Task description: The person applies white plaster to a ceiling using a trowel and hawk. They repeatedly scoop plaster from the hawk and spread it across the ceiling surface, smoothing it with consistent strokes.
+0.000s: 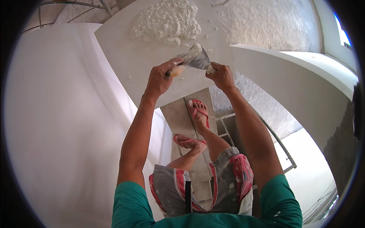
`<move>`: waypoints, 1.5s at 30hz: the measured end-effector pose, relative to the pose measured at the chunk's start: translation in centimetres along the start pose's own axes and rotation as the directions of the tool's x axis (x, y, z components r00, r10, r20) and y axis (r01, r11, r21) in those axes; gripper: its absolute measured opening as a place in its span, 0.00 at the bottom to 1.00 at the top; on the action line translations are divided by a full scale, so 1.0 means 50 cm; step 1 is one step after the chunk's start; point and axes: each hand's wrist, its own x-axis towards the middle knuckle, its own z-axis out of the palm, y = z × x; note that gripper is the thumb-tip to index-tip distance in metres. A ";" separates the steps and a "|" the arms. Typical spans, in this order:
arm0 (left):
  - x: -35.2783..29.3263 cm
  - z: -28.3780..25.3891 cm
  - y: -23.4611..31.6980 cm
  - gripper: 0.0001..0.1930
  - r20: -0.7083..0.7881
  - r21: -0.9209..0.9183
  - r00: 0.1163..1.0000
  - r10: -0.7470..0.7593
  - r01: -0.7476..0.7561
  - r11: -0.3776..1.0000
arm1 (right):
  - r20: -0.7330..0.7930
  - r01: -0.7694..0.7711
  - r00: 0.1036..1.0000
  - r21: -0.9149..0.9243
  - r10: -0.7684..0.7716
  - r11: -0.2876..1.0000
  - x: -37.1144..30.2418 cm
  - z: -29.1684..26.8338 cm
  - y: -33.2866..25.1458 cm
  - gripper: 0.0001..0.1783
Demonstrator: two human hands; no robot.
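Observation:
My left hand [160, 77] is closed around the tan handle [177, 71] of a putty knife, its end pointing toward me. White plaster coats the metal blades [197, 60], which meet or overlap between my hands. My right hand [222, 76] is closed at their right side, on what looks like a second putty knife with a plaster-smeared handle [210, 69]; my fingers hide part of it. Both hands are over a pale board [121, 53]. Beyond them, a large heap of wet white plaster [167, 21] lies on the board, with small crumbs around it.
My feet, in red flip-flops [197, 110], stand on narrow planks [201, 171]. A metal scaffold frame [279, 142] runs at the right, with a drop beside it. A smooth white wall [57, 125] rises close on the left, and a curved grey wall edge [304, 83] is at the right.

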 end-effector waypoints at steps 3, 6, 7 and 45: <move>-0.028 0.000 -0.049 0.19 -0.049 0.374 0.980 0.194 -0.162 0.913 | -0.083 0.042 0.996 0.043 -0.038 0.998 -0.008 -0.007 0.000 0.20; -0.035 -0.004 -0.114 0.19 -0.097 0.610 0.978 0.182 -0.086 0.788 | -0.123 0.081 0.990 0.098 -0.069 0.992 -0.011 -0.013 -0.004 0.19; -0.025 0.002 -0.136 0.18 -0.111 0.621 0.983 0.149 -0.048 0.782 | -0.151 0.104 0.985 0.102 -0.088 0.989 -0.008 -0.014 -0.001 0.18; -0.224 -0.181 0.218 0.18 -0.469 -0.168 0.791 -0.393 0.357 0.919 | -0.159 0.237 0.965 0.189 -0.208 0.953 -0.200 -0.167 -0.319 0.21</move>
